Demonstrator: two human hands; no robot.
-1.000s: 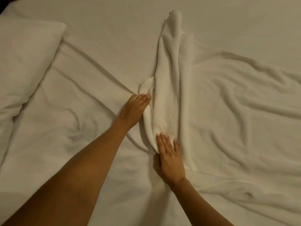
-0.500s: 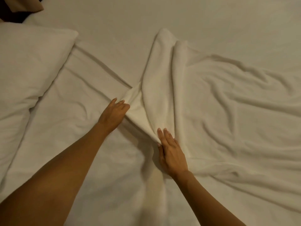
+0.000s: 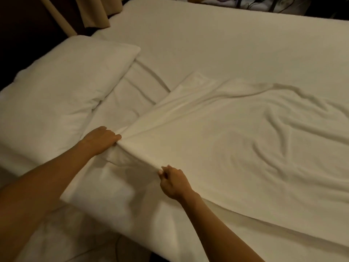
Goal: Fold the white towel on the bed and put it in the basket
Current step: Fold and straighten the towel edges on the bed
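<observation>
Fingers (image 3: 113, 138) of my left hand (image 3: 101, 139) were clenched on one bunched corner of the white towel (image 3: 217, 140); my right hand (image 3: 174, 183) pinched its near edge. Beyond both grips the towel spread rumpled across the bed (image 3: 217, 44), with a pillow (image 3: 62, 87) just left of my left hand.

The towel (image 3: 217, 140) is plain white, without pattern. The bed (image 3: 217, 44) sheet and the pillow (image 3: 62, 87) are the same plain white. The curtain (image 3: 94, 12) behind is beige.
</observation>
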